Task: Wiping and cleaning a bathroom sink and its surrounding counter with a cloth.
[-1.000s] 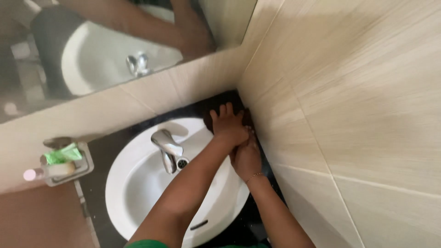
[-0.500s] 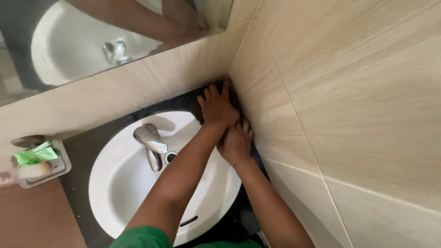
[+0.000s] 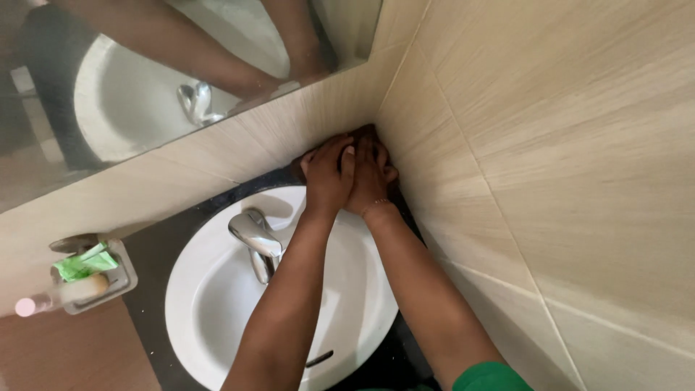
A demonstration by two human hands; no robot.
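Both hands are pressed flat into the corner where the two tiled walls meet, at about 12 o'clock from the white sink (image 3: 217, 304). The left hand (image 3: 327, 177) and the right hand (image 3: 373, 170) lie side by side, touching, fingers stretched out over a dark cloth (image 3: 298, 171), which peeks out just beside the left hand at 9 o'clock. The shiny tap (image 3: 255, 242) is near, at 7 o'clock from the hands.
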